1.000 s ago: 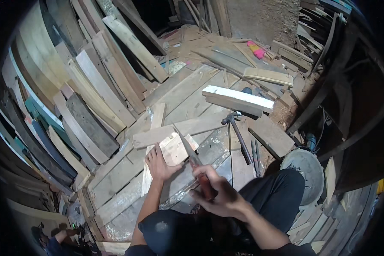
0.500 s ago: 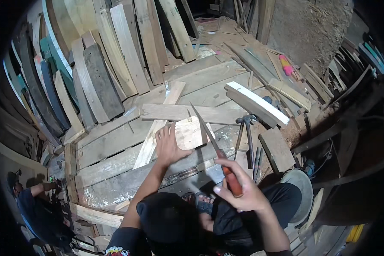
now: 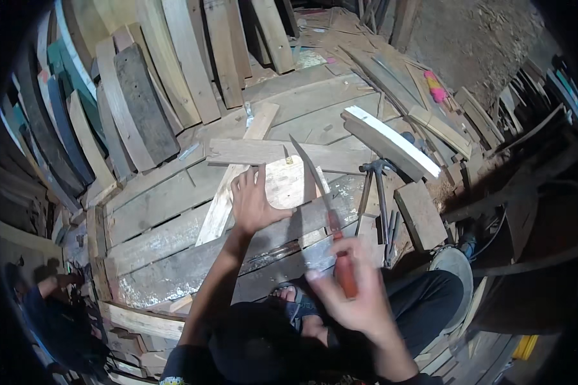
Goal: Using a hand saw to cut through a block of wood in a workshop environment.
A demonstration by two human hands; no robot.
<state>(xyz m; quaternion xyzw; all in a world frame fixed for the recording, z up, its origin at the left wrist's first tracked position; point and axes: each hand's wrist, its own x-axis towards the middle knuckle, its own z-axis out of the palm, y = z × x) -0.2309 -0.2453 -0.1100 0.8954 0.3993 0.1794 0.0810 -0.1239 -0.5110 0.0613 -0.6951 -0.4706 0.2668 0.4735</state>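
A pale wooden board (image 3: 284,183) with rounded corners lies on the planks in front of me. Spread over its left side, my left hand (image 3: 253,202) holds it, thumb along the near edge. My right hand (image 3: 361,289), blurred by motion, grips the red handle (image 3: 345,274) of a long tapered file (image 3: 315,172). The file's dark blade runs along the board's right edge, its point reaching past the far corner. Beneath the board, a narrow pale strip (image 3: 213,219) slants out to the left.
A hammer (image 3: 379,186) lies right of the board, near a wooden block (image 3: 421,215) and a white-topped beam (image 3: 392,142). Another plank (image 3: 257,151) lies behind the board. Many boards (image 3: 146,106) lean at the far left. Another person (image 3: 51,308) is at the left edge.
My right hand has drawn the file slightly down toward me along the board's right edge. My left hand stays on the board; the whole view has shifted a little.
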